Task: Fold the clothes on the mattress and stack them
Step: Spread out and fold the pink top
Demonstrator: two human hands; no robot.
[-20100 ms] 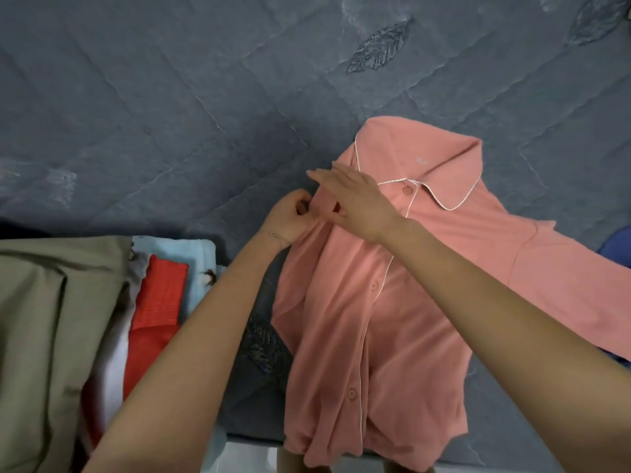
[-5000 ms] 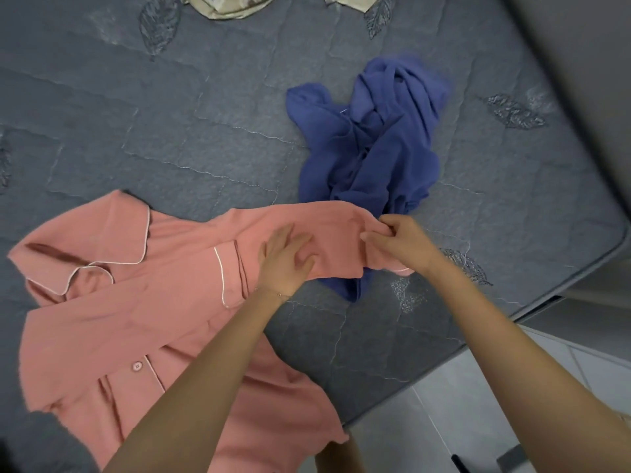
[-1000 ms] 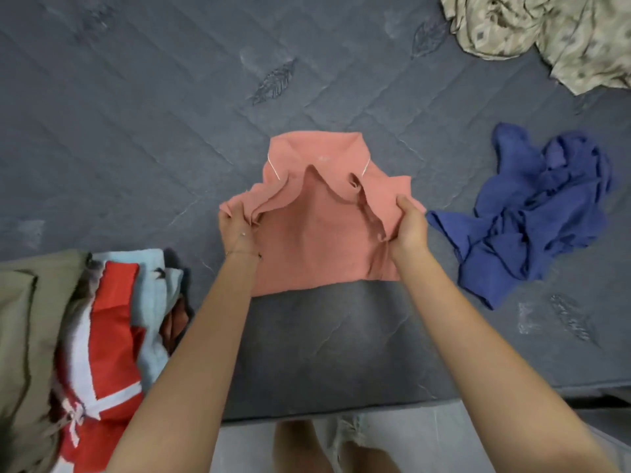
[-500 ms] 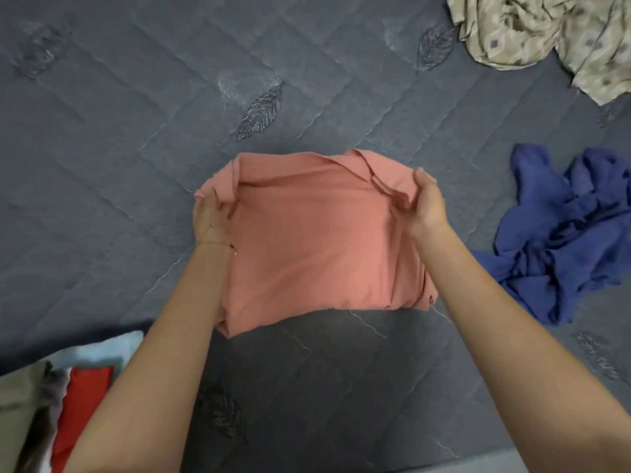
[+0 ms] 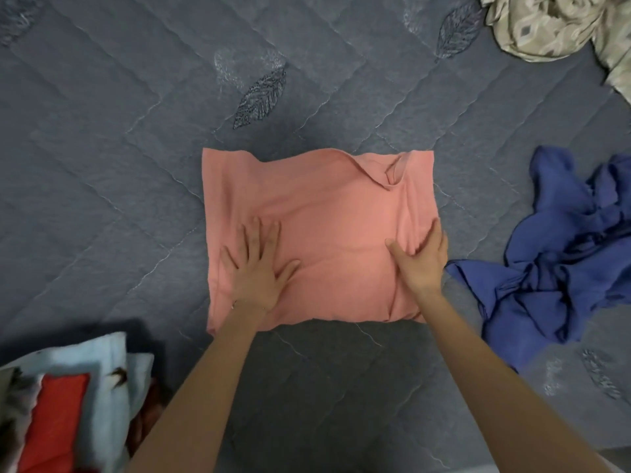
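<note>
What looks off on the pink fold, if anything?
Minor: the pink shirt has a puckered flap near its far right corner; the rest lies flat, left hand and right hand pressing it.

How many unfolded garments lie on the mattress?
2: the blue garment right of the folded pink shirt, and the beige patterned cloth at the top right corner. More may lie out of frame.
</note>
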